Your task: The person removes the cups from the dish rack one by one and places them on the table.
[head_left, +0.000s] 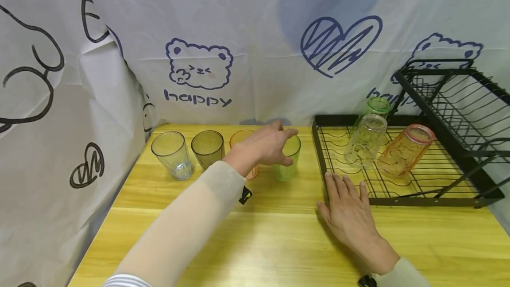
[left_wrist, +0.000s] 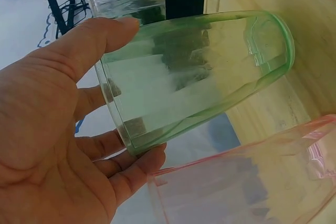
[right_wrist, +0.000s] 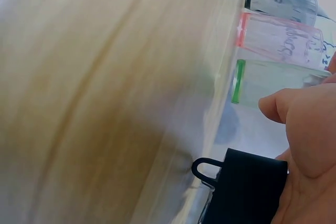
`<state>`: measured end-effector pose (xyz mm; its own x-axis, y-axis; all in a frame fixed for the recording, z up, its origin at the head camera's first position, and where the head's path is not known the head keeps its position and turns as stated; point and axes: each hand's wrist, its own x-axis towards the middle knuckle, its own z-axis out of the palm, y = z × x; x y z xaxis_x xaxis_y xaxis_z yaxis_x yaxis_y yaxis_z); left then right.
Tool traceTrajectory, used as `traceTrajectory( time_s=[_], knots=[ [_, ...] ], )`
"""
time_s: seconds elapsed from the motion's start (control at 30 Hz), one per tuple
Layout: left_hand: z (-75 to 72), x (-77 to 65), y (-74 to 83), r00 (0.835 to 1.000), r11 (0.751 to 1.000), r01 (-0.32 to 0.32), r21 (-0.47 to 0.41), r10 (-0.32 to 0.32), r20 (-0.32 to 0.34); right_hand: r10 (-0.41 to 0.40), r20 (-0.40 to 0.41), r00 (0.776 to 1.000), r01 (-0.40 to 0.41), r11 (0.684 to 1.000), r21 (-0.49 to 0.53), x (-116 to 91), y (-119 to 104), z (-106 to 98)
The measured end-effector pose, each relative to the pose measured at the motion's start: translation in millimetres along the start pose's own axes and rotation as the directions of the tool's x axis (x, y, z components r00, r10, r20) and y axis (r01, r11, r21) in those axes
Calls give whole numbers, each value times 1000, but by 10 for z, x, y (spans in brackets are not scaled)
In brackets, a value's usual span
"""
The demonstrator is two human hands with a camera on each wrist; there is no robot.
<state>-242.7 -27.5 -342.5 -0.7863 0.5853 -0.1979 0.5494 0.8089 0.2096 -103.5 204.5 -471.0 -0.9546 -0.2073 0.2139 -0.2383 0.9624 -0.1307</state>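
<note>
A clear green glass (left_wrist: 199, 77) stands upright on the wooden table at the right end of a row of glasses. My left hand (head_left: 264, 145) is at its rim, thumb on the near side and fingers around the far side. Close beside it stands a pink-orange glass (left_wrist: 252, 187), partly behind that hand in the head view. My right hand (head_left: 350, 216) holds nothing. Its fingers are extended, with the fingertips at the front left corner of the black dish rack (head_left: 318, 158).
Further left in the row are a brown glass (head_left: 207, 147) and a clear bluish glass (head_left: 172, 152). On the rack sit upside-down glasses: a green one (head_left: 378, 105), a clear one (head_left: 367, 138) and a pink-orange one (head_left: 408, 149). A printed cloth (head_left: 271, 56) hangs behind the table.
</note>
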Motion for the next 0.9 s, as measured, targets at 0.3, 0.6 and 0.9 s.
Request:
traceTrajectory(
  time_s=[0.3, 0.6, 0.9],
  knots=[
    [27, 17, -2, 1000, 1000, 20, -6, -20, 19, -11, -51, 999, 11, 1000, -5, -2, 5, 34],
    [56, 46, -6, 999, 999, 38, -18, -38, 33, -6, -39, 999, 6, 1000, -2, -4, 5, 29],
    [53, 76, 6, 998, 999, 49, -3, -49, 42, -24, -72, 997, 23, 1000, -7, -13, 18, 47]
  ],
)
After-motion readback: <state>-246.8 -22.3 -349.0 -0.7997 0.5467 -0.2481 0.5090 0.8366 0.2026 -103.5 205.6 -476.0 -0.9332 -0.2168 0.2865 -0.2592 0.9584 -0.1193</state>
